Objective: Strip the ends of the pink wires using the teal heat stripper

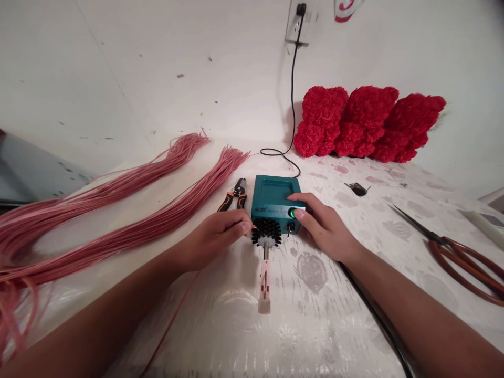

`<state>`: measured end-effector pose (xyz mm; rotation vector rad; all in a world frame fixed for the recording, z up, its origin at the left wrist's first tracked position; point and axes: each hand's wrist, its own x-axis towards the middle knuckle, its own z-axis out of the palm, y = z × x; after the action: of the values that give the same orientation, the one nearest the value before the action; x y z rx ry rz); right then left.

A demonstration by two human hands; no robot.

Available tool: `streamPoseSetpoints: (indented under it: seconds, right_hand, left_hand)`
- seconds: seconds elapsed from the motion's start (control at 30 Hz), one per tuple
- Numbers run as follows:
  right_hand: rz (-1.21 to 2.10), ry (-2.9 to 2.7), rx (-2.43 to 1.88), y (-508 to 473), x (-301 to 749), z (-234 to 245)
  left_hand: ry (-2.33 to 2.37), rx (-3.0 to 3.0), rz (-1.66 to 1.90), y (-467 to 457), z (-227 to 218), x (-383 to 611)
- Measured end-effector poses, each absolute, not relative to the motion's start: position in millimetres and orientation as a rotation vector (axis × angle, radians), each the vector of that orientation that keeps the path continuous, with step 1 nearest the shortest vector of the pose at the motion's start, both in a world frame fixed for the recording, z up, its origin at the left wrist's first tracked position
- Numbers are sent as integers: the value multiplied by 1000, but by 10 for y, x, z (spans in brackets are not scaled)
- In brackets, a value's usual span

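My left hand point(212, 239) pinches a thin pink cord point(249, 227) between thumb and fingers, close to a round black bristled head point(266, 232). That head sits on a metal shaft with a pale pink handle point(264, 286), lying on the table. My right hand point(323, 226) rests on a teal control box point(275, 194), its fingers around a green-lit knob point(292, 212). Two long bundles of pink cord point(129, 210) spread across the table to the left. Orange-and-black pliers point(233, 195) lie just behind my left hand.
Brown-handled scissors point(460, 262) lie at the right on the white mottled table point(315, 315). A small dark object point(357, 189) lies further back. Red rose-covered bear figures point(366, 123) lean on the wall, below a wall outlet point(296, 23) with a black cord point(292, 89).
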<state>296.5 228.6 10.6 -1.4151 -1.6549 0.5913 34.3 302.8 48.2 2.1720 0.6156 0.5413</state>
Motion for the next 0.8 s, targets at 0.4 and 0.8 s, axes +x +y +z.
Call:
streamPoseSetpoints:
  seconds: [0.4, 0.8]
  right_hand:
    - [596, -1646, -1423, 2276, 2953, 140]
    - [621, -1643, -1414, 2291, 2958, 119]
  left_hand:
    - [620, 2175, 535, 3031, 473, 330]
    - [626, 2170, 523, 3017, 492, 326]
